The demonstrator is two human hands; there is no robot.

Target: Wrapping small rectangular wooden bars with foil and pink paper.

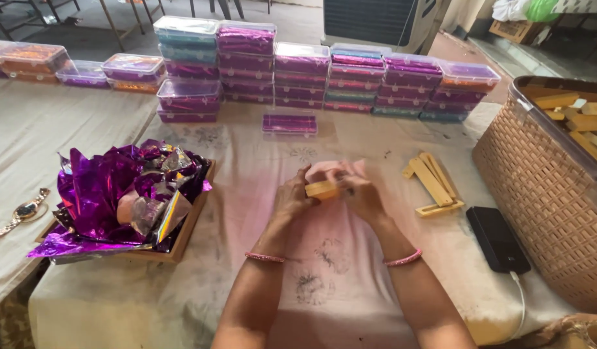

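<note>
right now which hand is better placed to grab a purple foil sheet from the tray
Left hand: the tray of purple foil lies on its side. The right hand would cross over, and both hold the yellow block.

Open cloth surface (350, 291) around centre. Left blocked by foil tray (182, 239), right by wood pieces (433, 184), phone (497, 238) and basket (544, 187). Far side walled by stacked boxes (298, 74); lone box (289, 124) just in front.
</note>
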